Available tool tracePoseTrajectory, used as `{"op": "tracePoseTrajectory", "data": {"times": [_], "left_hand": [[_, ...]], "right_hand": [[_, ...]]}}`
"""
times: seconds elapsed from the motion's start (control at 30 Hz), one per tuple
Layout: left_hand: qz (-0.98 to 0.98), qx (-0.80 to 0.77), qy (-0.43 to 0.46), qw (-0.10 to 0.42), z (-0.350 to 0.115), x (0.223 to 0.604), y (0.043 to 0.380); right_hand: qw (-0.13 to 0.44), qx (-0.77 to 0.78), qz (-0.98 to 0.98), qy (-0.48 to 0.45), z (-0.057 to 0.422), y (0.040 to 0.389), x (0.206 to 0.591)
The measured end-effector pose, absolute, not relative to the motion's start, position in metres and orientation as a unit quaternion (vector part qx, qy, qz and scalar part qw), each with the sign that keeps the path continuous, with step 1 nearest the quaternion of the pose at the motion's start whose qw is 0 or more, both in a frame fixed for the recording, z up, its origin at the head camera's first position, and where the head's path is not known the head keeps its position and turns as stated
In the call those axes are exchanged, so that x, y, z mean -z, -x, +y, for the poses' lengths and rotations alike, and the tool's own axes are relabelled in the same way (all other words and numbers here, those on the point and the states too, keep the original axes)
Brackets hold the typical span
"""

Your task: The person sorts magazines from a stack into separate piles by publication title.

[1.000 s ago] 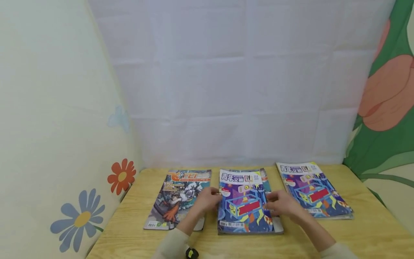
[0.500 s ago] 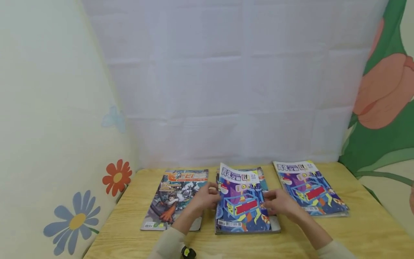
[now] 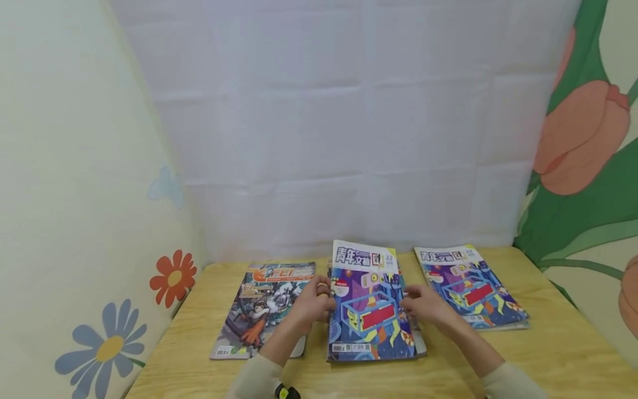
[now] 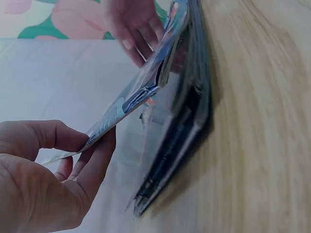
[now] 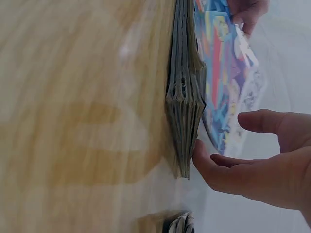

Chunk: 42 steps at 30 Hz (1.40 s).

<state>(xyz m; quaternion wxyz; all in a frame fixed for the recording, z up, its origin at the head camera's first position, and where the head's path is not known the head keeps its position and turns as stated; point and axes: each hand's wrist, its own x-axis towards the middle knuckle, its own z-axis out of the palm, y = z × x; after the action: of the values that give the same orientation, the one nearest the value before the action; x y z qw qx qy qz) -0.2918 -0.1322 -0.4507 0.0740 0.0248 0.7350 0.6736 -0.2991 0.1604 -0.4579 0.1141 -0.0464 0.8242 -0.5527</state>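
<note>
A magazine (image 3: 368,310) with a purple and blue cover is tilted up at its far end over the middle stack of magazines (image 5: 183,90). My left hand (image 3: 313,303) pinches its left edge between thumb and fingers; the left wrist view shows the raised magazine (image 4: 118,110) apart from the stack at that side. Beside the right edge is my right hand (image 3: 427,303). In the right wrist view, this hand (image 5: 265,162) has its thumb and fingers spread, fingertips by the stack's edge; whether they touch it I cannot tell.
On the left of the wooden table (image 3: 184,332) lies a magazine (image 3: 271,310) with an orange title. A pile of magazines (image 3: 471,291) with the same purple cover lies on the right. White cloth (image 3: 299,138) hangs behind the table.
The top magazine's far end has risen off the middle stack, with my left hand pinching its edge. My right hand stays at the right edge. The head view has shifted slightly.
</note>
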Motion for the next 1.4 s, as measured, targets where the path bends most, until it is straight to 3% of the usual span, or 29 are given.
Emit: {"op": "tracePoseTrajectory", "data": {"times": [0.37,0.83,1.4], "left_hand": [[0.717,-0.69,-0.051,0.085,-0.13,0.435,0.293],[0.628,-0.761,-0.081,0.142,-0.11,0.451,0.314],[0.616,-0.764,-0.074,0.178,-0.047,0.461,0.328]], "right_hand": [[0.146,0.7,0.698,0.025,0.181,0.306,0.468],[0.309,0.801,0.507,0.079,0.235,0.298,0.468],[0.273,0.77,0.576,0.032,0.293,0.27,0.473]]}}
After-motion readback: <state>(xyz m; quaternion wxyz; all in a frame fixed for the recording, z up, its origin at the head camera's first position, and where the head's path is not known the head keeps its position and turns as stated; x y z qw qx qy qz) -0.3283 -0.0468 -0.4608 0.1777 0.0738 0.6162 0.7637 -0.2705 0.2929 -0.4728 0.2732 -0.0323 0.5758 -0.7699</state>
